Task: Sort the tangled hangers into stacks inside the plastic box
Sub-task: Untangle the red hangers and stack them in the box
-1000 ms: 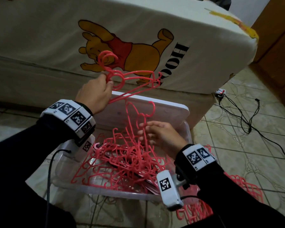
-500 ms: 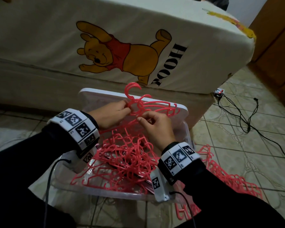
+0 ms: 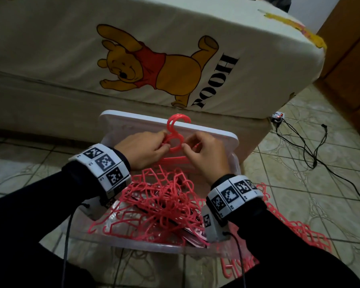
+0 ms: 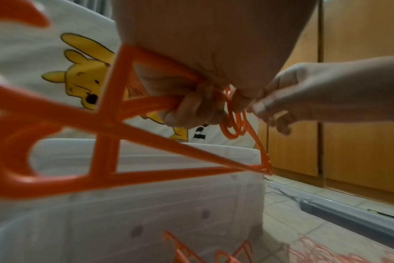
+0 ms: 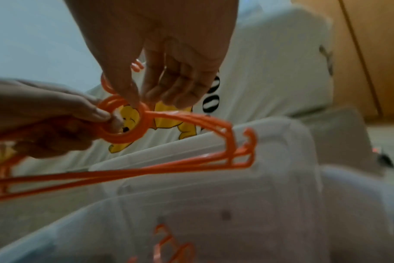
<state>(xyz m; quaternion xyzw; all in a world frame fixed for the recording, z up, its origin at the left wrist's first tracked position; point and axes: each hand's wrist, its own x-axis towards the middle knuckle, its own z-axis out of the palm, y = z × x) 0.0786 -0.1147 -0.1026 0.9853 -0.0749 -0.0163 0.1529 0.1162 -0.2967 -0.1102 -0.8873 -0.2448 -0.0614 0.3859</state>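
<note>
Both hands have come together now over the far edge of the plastic box [image 3: 133, 245]: the left hand [image 3: 142, 150] brought its lifted hangers [image 3: 176, 132] down, and the right hand [image 3: 204, 156] has joined it, fingers of both pinching the ring necks. Looks like a matched stack forming; the tangle [image 3: 162, 202] below waits.

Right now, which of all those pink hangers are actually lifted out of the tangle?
Only the small aligned bunch pinched at its neck rings by both hands, left and right. The tangled pile lies in the plastic box; others lie on the floor.
</note>
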